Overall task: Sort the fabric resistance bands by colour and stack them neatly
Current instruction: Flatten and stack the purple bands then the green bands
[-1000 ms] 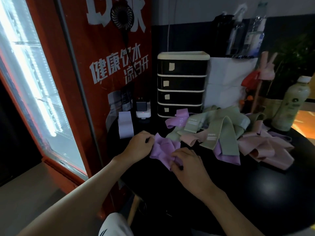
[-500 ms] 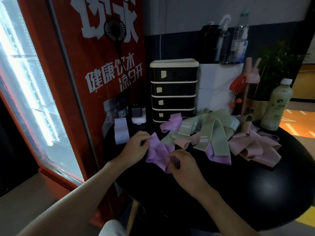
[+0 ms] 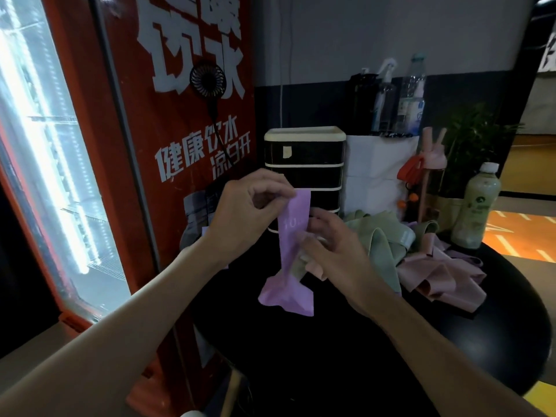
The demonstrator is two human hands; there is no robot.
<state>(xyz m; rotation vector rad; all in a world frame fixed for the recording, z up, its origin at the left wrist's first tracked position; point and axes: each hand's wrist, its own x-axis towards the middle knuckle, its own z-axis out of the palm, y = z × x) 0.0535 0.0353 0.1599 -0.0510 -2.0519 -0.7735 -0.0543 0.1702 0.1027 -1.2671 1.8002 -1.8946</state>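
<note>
A purple band (image 3: 293, 233) hangs upright above the black round table (image 3: 451, 341), its lower end crumpled on the tabletop. My left hand (image 3: 249, 206) pinches its top edge. My right hand (image 3: 334, 251) grips the band lower down, fingers curled round its middle. Behind my right hand lies a tangled heap: green bands (image 3: 382, 236) on the left, pink bands (image 3: 442, 275) on the right, with a bit of purple showing among them.
A black drawer unit (image 3: 304, 164) with cream trim stands at the table's back. A green bottle (image 3: 477, 206), spray bottles and a white box stand behind the heap. A red drinks fridge (image 3: 168, 145) stands close on the left.
Both hands have lifted the purple band off the table and stretched it upright; before, it lay crumpled under them. The camera has tilted up and moved closer.
</note>
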